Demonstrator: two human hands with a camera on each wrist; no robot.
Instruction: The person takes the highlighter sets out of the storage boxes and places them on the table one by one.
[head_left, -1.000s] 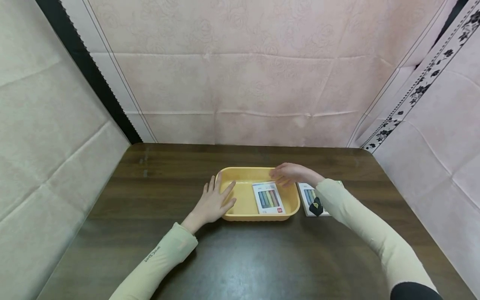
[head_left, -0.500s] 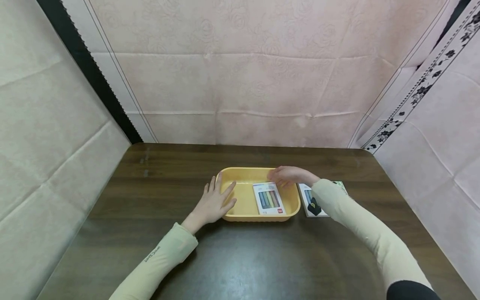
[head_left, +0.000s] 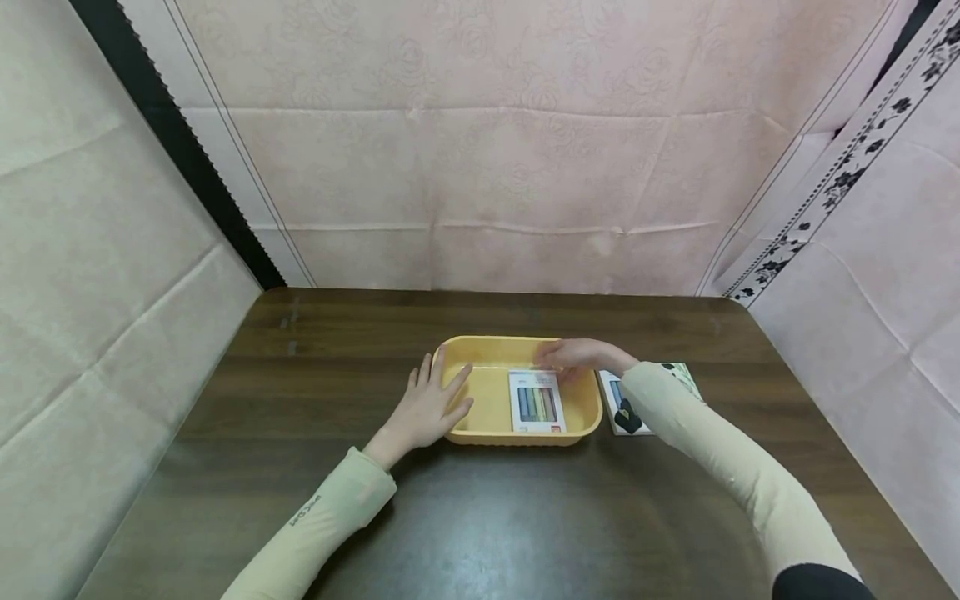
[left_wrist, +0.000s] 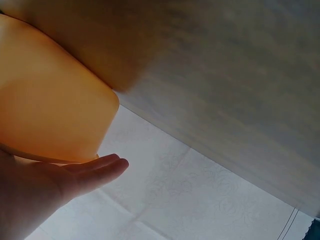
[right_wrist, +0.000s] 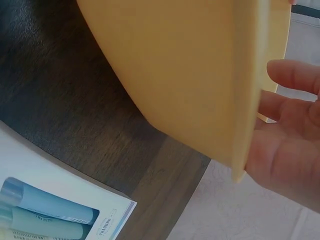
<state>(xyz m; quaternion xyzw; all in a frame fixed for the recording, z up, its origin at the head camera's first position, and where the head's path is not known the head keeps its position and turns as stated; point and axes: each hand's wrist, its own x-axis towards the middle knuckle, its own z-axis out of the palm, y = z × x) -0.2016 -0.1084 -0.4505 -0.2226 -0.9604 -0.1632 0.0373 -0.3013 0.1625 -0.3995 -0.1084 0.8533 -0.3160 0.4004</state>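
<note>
A yellow plastic tray stands on the dark wooden table. Inside it lies a white box of pastel-coloured markers, its window facing up. My left hand rests on the tray's left rim with fingers spread; the left wrist view shows the outside of the tray above that hand. Reaching over the tray's right side, my right hand has its fingers down beside the box's far right corner. From the right wrist, the thumb of my right hand stands apart, while the tray wall hides some fingertips.
A second white marker box lies just right of the tray, partly under my right sleeve, with a green-printed item behind it. A small black piece shows below that sleeve. Pale cloth hangs around the table.
The marker box in the tray has turned from slanted to nearly straight and shifted slightly. My right hand has dropped lower beside it. The left hand stays in place.
</note>
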